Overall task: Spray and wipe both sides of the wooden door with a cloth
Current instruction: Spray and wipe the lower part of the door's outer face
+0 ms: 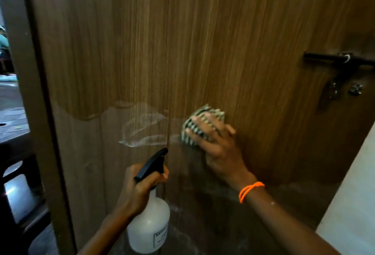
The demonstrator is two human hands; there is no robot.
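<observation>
The wooden door fills most of the view, brown with vertical grain. A pale wet smear lies across its middle, left of the cloth. My right hand presses a bunched striped cloth flat against the door with spread fingers; an orange thread band circles that wrist. Below and to the left, my left hand grips the neck of a white spray bottle with a black trigger head, its nozzle pointing up toward the door.
A black latch and metal fittings sit on the door at the right. The door's edge runs down the left, with a dark floor and furniture beyond it. A white wall stands at the lower right.
</observation>
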